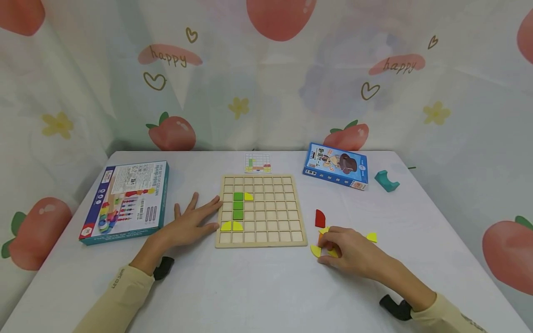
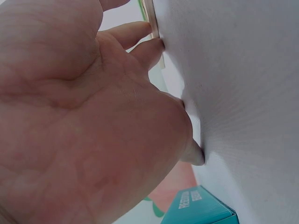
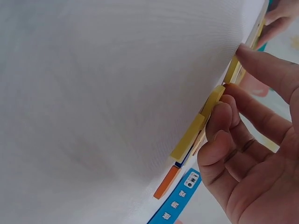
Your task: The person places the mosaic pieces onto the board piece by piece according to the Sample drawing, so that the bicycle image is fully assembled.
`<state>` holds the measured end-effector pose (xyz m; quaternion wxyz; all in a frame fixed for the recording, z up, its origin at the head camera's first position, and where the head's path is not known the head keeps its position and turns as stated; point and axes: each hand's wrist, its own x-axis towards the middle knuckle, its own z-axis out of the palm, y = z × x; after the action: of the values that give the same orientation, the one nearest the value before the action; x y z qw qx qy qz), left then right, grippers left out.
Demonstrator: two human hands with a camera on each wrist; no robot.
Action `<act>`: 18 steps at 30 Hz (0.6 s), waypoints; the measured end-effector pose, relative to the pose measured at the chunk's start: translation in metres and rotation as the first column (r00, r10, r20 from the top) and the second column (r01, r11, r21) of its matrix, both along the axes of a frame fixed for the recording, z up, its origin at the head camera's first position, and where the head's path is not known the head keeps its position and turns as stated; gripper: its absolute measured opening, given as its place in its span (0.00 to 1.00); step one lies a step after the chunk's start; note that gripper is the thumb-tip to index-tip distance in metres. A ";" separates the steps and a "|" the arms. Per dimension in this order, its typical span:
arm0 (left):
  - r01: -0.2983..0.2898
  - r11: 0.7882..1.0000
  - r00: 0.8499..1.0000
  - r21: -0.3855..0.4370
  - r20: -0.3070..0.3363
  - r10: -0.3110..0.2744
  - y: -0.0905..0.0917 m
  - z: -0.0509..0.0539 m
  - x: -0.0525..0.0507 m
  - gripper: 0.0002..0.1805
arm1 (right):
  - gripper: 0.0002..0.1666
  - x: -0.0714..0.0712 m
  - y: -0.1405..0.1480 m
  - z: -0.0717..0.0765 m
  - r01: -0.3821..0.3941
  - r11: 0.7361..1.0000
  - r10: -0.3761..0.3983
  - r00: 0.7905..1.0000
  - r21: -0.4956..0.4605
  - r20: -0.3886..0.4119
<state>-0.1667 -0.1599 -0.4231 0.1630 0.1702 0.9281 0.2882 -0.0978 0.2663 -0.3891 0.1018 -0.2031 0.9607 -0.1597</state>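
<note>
My left hand lies spread on the white cloth, its fingertips touching the left edge of a wooden grid board. Green square tiles and yellow rounded tiles sit in some of the board's cells. To the right of the board, my right hand is low over loose pieces. Its thumb and index finger pinch a yellow quarter-circle tile, also seen beside the fingertips in the head view. Its other fingers curl near more yellow tiles and an orange tile. The hand partly hides these pieces.
A red tile and a yellow tile lie near the right hand. Behind the board is a pattern card. A blue box and a teal curved piece stand back right; a larger box lies left.
</note>
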 end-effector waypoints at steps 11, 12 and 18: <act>0.006 1.000 1.000 0.007 0.014 -0.006 0.000 0.001 0.000 0.39 | 0.14 -0.001 -0.002 -0.001 0.008 1.000 -0.008 1.000 0.010 0.013; 0.005 1.000 1.000 0.006 0.012 -0.005 0.000 0.001 0.000 0.39 | 0.14 -0.001 -0.002 -0.001 0.007 1.000 -0.007 1.000 0.011 0.014; -0.002 1.000 1.000 0.003 0.006 0.002 0.001 0.001 0.000 0.39 | 0.14 -0.001 -0.004 0.000 0.014 1.000 -0.014 1.000 0.022 0.016</act>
<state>-0.1667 -0.1593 -0.4223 0.1654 0.1686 0.9274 0.2901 -0.0990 0.2627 -0.3891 0.1106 -0.1939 0.9629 -0.1517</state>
